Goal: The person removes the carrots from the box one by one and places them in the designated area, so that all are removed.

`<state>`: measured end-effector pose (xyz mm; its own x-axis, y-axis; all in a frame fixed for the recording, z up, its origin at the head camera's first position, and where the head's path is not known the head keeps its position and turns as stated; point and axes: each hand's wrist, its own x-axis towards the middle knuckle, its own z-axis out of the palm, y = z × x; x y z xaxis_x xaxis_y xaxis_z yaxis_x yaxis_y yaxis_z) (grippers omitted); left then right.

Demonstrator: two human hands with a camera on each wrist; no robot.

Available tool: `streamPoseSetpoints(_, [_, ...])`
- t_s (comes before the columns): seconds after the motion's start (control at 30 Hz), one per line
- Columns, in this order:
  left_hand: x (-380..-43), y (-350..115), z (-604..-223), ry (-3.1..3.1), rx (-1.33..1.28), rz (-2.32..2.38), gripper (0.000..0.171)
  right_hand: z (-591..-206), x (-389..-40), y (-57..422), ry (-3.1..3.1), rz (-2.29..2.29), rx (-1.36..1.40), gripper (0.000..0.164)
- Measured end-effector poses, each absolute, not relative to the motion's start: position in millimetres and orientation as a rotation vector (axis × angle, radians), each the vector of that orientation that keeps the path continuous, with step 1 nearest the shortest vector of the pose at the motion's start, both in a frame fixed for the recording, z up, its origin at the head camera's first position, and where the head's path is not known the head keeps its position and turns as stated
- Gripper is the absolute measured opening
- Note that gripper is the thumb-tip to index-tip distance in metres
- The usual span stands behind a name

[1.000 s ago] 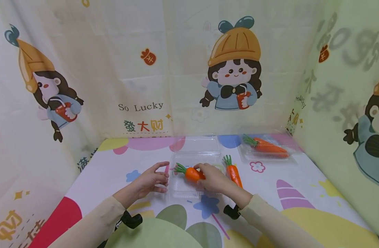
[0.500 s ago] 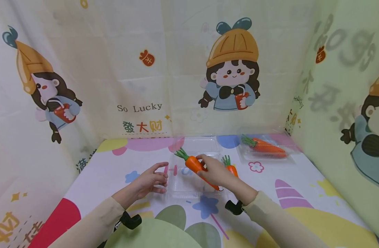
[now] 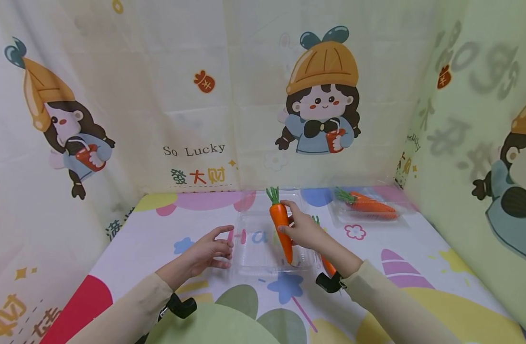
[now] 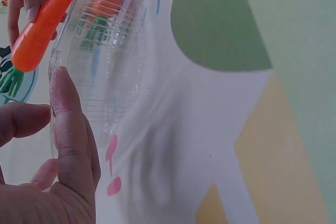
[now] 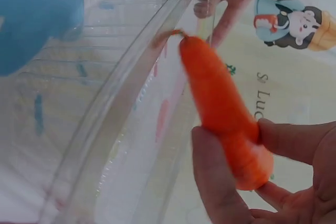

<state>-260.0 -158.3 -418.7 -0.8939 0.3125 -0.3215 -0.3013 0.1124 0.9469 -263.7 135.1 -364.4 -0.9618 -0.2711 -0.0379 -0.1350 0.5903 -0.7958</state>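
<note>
My right hand (image 3: 305,229) grips an orange toy carrot (image 3: 282,229) with green leaves, between thumb and fingers. The carrot is held near upright, leaves up, over an open clear plastic box (image 3: 250,258). In the right wrist view the carrot's thin tip (image 5: 176,33) points away from the fingers. Along the box's left edge is my left hand (image 3: 211,251), its fingers loosely bent and fingertips right at the rim; the left wrist view shows a finger (image 4: 68,124) against the clear wall. A second carrot (image 3: 328,265) lies just right of the box, partly hidden behind my right hand and wrist.
Another clear box (image 3: 338,215) with carrots (image 3: 372,206) inside stands at the back right. The open box's lid (image 3: 271,200) lies back toward the rear curtain (image 3: 254,119). A patterned cloth (image 3: 159,239) covers the table, and curtains rise on three sides.
My right hand has lifted the carrot out from low over the box and turned it from lying sideways to nearly upright, leaves up. The left hand stays in place.
</note>
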Motion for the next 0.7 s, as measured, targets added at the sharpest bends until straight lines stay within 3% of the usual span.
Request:
streamPoseSetpoints(0.23, [-260.2, -158.7, -419.1, 1.951, 0.017, 1.834, 0.071, -365.6, -273.6, 138.8, 2.399, -1.598, -0.126, 0.075])
streamPoseSetpoints(0.7, [-261.3, -158.4, -419.8, 1.959, 0.0, 1.831, 0.071, -367.3, -275.8, 150.9, 2.337, -1.633, -0.131, 0.075])
